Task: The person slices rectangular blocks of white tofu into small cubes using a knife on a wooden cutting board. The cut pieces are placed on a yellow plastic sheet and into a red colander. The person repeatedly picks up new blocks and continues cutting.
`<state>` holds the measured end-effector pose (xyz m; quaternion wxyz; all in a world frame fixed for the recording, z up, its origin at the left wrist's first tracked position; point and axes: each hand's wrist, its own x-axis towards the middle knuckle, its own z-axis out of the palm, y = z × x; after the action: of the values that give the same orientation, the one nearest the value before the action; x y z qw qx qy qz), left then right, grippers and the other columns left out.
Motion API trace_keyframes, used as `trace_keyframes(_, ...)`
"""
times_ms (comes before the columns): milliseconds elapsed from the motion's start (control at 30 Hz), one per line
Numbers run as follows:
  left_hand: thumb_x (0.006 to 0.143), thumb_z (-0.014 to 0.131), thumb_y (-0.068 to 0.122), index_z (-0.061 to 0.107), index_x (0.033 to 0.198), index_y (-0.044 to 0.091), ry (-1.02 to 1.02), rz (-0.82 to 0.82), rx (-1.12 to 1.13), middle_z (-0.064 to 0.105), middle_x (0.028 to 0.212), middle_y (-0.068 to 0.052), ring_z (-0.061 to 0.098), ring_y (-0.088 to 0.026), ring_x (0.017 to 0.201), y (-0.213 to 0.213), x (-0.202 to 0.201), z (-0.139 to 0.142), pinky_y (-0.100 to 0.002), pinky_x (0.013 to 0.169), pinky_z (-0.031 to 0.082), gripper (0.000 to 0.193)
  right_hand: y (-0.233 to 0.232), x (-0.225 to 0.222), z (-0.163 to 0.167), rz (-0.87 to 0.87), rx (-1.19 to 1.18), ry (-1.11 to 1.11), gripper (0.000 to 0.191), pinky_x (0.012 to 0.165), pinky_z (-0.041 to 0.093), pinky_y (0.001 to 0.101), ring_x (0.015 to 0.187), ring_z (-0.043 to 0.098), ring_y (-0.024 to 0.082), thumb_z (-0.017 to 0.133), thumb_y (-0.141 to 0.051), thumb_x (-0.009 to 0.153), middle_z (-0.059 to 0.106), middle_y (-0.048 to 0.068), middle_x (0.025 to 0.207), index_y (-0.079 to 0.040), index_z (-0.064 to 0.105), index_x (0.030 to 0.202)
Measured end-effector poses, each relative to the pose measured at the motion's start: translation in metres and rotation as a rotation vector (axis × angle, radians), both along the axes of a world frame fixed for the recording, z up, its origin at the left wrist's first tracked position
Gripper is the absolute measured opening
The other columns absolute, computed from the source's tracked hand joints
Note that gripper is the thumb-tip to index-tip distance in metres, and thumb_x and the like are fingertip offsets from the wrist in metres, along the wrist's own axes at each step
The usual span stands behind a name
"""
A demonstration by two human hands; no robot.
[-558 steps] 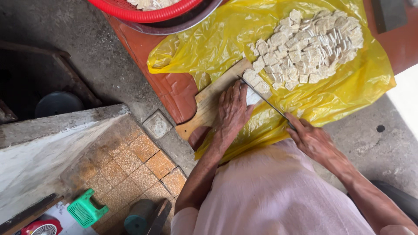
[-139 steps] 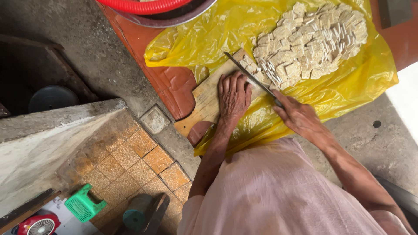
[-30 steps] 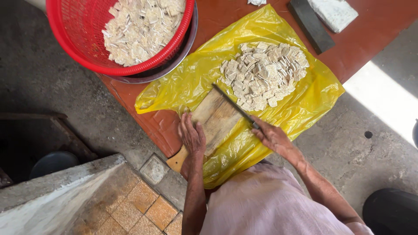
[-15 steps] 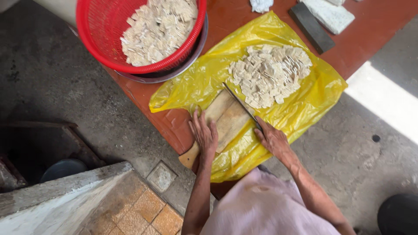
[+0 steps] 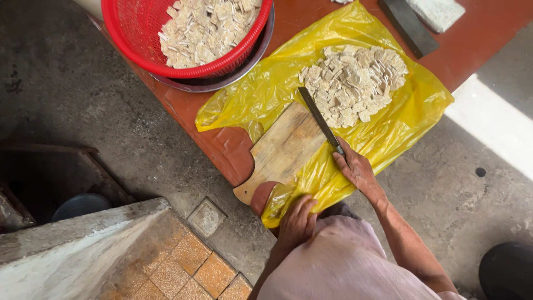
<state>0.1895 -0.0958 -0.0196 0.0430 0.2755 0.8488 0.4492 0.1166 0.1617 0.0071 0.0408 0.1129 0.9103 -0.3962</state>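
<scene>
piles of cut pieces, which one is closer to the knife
The pile of pale cut pieces on the yellow plastic sheet; the knife blade tip reaches its edge. The other pile sits in the red basket, farther off.

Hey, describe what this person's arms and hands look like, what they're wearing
Both forearms are bare, with no gloves, rings, watch or bracelets visible on the left hand or right hand. A loose pale pink garment covers the torso; its sleeves end above the elbows.
</scene>
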Motion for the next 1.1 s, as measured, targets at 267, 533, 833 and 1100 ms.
trace_keyframes(267, 0.099, 0.056, 0.019, 0.064, 0.119, 0.004, -0.238, 0.008, 0.126, 0.071, 0.117, -0.018, 0.069, -0.038, 0.109, 0.006, -0.046, 0.048, -0.044, 0.094, 0.055, 0.026, 0.005, -0.001, -0.007, 0.022, -0.101, 0.014, 0.058, 0.083, 0.054, 0.0458, 0.095, 0.07, 0.037, 0.055, -0.041, 0.102, 0.07, 0.024, 0.098, -0.013, 0.045, 0.152)
trace_keyframes(533, 0.107, 0.05, 0.022, 0.062, 0.106, 0.007, 0.093, -0.034, 0.139, 0.071, 0.1, -0.014, 0.071, -0.034, 0.091, 0.071, -0.227, 0.128, -0.045, 0.08, 0.056, 0.02, 0.06, -0.02, 0.009, 0.208, -0.288, -0.144, 0.067, 0.099, 0.05, 0.0361, 0.118, 0.066, 0.025, 0.052, -0.053, 0.097, 0.07, 0.017, 0.124, -0.012, 0.046, 0.15)
trace_keyframes(833, 0.104, 0.054, 0.017, 0.061, 0.103, 0.009, 0.284, 0.099, 0.015, 0.064, 0.102, -0.016, 0.065, -0.039, 0.097, 0.233, -0.478, 0.102, -0.051, 0.081, 0.052, 0.01, 0.118, -0.056, -0.029, 0.608, -0.348, -0.224, 0.054, 0.093, 0.056, 0.0383, 0.112, 0.071, 0.03, 0.06, -0.036, 0.102, 0.071, 0.017, 0.122, -0.011, 0.048, 0.149)
trace_keyframes(1100, 0.091, 0.062, 0.01, 0.063, 0.119, 0.008, 0.506, 0.262, -0.226, 0.06, 0.13, -0.013, 0.055, -0.035, 0.126, 0.309, -0.602, 0.071, -0.051, 0.107, 0.043, 0.028, 0.121, -0.062, -0.037, 0.755, -0.458, -0.121, 0.048, 0.091, 0.058, 0.0422, 0.109, 0.071, 0.035, 0.065, -0.024, 0.102, 0.072, 0.017, 0.119, -0.011, 0.055, 0.147)
